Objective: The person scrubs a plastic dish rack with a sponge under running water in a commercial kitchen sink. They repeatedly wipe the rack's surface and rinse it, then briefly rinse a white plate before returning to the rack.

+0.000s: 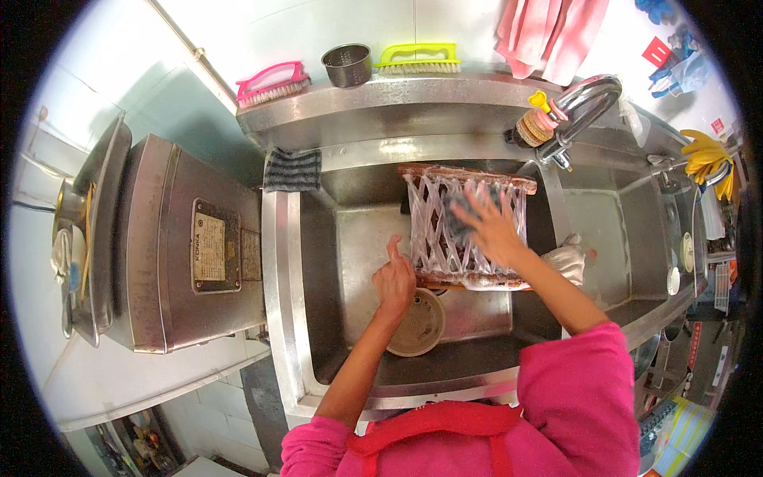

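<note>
A slatless frame with two reddish-brown wooden bars and a lattice of whitish strands (pixel 424 238) lies over the right part of a steel sink basin (pixel 369 238). White suds coat its strands and lower bar. My right hand (pixel 492 232) is spread over a dark scrubbing pad (pixel 459 214), pressing it on the lattice; the hand is slightly blurred. At the lower left corner of the frame is my left hand (pixel 394 283), one finger pointing up and the others curled. Whether it grips the bar's end is hidden. Below the frame, a round strainer (pixel 417 328) sits on the basin floor.
A chrome faucet (pixel 590 101) with a bottle (pixel 532 130) beside it rises behind the sink. Pink (pixel 273 83) and yellow-green (pixel 419 58) brushes and a perforated cup (pixel 347 64) line the ledge. A striped cloth (pixel 292 170) hangs at left; a pale cloth (pixel 566 259) drapes the divider.
</note>
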The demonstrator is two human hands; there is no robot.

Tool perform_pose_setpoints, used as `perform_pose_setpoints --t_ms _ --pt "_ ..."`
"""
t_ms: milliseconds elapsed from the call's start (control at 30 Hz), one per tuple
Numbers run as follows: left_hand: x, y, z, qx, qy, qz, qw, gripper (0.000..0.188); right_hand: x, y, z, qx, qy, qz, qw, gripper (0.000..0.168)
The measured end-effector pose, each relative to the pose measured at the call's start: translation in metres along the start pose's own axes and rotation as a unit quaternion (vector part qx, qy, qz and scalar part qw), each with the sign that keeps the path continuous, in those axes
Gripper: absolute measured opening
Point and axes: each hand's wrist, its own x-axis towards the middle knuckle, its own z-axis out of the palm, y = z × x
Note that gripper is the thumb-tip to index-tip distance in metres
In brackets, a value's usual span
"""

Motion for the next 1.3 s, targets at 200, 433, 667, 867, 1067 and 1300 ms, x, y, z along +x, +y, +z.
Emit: perform_pose_setpoints --t_ms 200,433,667,867,1067,1300 --pt "-0.003 0.007 0.002 -0.002 -0.002 0.017 1.000 0.043 -0.019 0.016 0.000 -0.022 -0.055 -0.092 0.994 0.072" --pt "-0.005 0.001 0.007 -0.017 -0.009 0.003 1.000 0.043 -0.037 -0.018 -0.007 0.081 -0.105 -0.100 0.986 0.068" --pt "0.001 0.014 0.002 0.013 -0.061 -0.022 0.998 0.043 0.011 0.017 -0.007 0.010 0.020 -0.008 1.000 0.074" --pt "-0.003 0.006 0.007 -0.006 -0.029 0.007 1.000 0.041 -0.030 -0.007 -0.004 0.122 -0.084 -0.122 0.981 0.069" --pt "0.002 0.007 0.005 0.003 -0.033 -0.001 0.999 0.041 0.007 -0.001 0.009 0.047 0.017 -0.005 0.999 0.070" --pt "0.002 0.014 0.003 0.010 -0.016 0.012 1.000 0.041 0.016 0.025 -0.018 -0.068 0.000 -0.060 0.996 0.066"
